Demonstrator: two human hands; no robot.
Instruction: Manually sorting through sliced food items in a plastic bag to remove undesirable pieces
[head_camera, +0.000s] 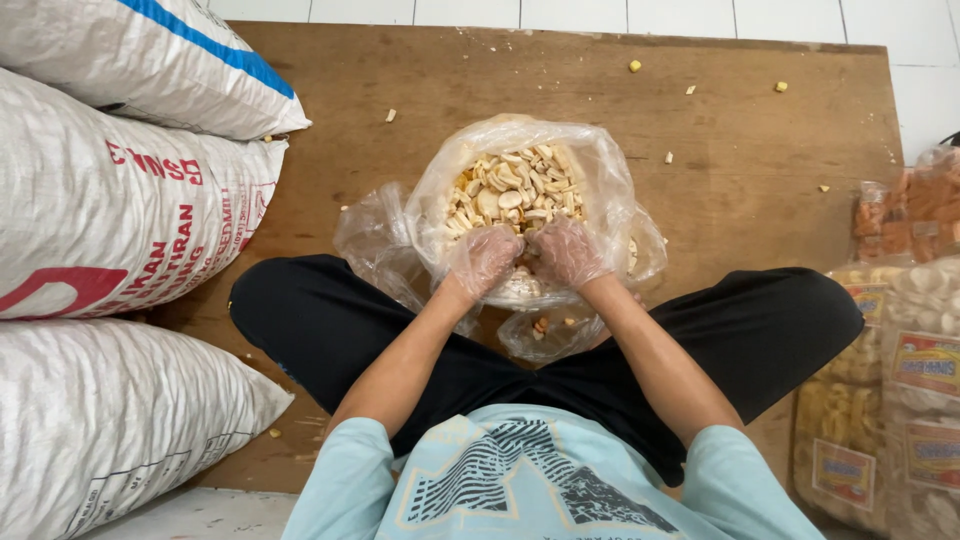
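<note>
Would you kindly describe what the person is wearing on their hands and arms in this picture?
Both the left hand and the right hand are covered by thin, loose, transparent plastic gloves that crinkle and end about the wrists. The forearms are bare up to the short sleeves of a light blue T-shirt with a black-and-white print. No watch, ring or bracelet is visible.

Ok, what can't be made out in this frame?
- Head view: fingertips of left hand and right hand are curled together under thin plastic gloves; any held piece is hidden.
- Lower part of the clear bag of pale crackers is covered by the hands.
- Packaged snacks are cut off by the right edge.
</note>
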